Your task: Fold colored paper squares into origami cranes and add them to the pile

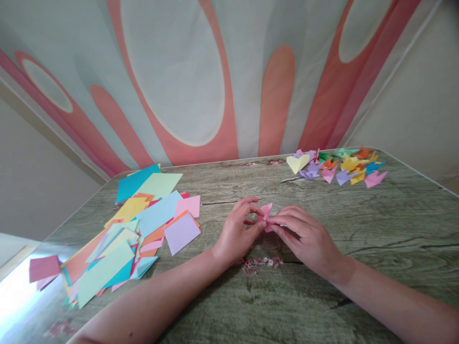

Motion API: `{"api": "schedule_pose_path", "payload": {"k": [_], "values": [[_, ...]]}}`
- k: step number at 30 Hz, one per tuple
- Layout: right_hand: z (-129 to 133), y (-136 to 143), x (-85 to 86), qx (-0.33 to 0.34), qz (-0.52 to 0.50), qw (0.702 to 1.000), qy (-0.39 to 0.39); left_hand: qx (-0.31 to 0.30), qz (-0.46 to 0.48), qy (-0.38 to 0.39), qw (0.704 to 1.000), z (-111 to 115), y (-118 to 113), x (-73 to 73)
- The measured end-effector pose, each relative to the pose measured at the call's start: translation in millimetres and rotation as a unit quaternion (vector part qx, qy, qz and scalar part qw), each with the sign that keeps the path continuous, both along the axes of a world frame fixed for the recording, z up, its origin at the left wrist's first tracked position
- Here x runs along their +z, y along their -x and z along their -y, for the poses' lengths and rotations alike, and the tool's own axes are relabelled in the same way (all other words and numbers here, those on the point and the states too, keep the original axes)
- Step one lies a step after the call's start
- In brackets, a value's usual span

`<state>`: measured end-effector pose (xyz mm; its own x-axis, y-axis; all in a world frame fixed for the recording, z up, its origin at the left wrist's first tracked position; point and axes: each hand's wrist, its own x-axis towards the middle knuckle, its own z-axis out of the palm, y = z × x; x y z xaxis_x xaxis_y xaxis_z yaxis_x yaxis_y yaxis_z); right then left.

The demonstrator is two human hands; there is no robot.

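Pink piece: small pink folded paper, around mid-table, between the two hands, partly hidden by the fingers
Left hand: thumb and forefinger pinching the pink folded paper from its left side, other fingers loosely curved; side of the hand close to the table, contact can't be told
Right hand: thumb and fingertips closed on the paper's right edge, remaining fingers bent alongside; fingertips of both hands nearly meet
Table: wood-grain top, flower print just below the hands
Left-side sheets: loose overlapping pile, mostly flat, well apart from the right hand; lavender sheet nearest the left hand, pale blue sheet beside it, teal sheet at the far end, pale green sheet on top at the near end, dark pink sheet at the outer left
Far-right cluster: folded paper pieces in yellow, orange, green, blue, purple and pink, close together; pale yellow piece at its left end
Behind table: pink-and-white printed backdrop
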<state>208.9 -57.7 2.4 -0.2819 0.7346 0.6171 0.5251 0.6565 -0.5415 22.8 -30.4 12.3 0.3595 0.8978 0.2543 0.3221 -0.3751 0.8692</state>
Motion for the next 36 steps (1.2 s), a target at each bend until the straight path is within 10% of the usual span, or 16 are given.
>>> {"api": "schedule_pose_path", "payload": {"k": [9, 14, 20, 31, 36], "values": [[3, -2, 0.6, 0.013, 0.080, 0.994, -0.080, -0.038, 0.058, 0.249, 0.966, -2, -3, -2.3], [13, -2, 5.3, 0.032, 0.153, 0.980, -0.120, 0.034, -0.011, 0.162, 0.986, 1, -5, 7.2], [18, 2, 11.0, 0.051, 0.185, 0.968, -0.160, -0.073, 0.133, 0.352, 0.924, 5, -7, 2.3], [17, 10, 11.8, 0.087, 0.133, 0.982, -0.106, -0.013, 0.206, 0.371, 0.906, 1, -8, -5.3], [7, -2, 16.7, -0.071, -0.020, 0.997, -0.001, -0.080, 0.206, 0.405, 0.887, -3, -4, -1.1]]}}
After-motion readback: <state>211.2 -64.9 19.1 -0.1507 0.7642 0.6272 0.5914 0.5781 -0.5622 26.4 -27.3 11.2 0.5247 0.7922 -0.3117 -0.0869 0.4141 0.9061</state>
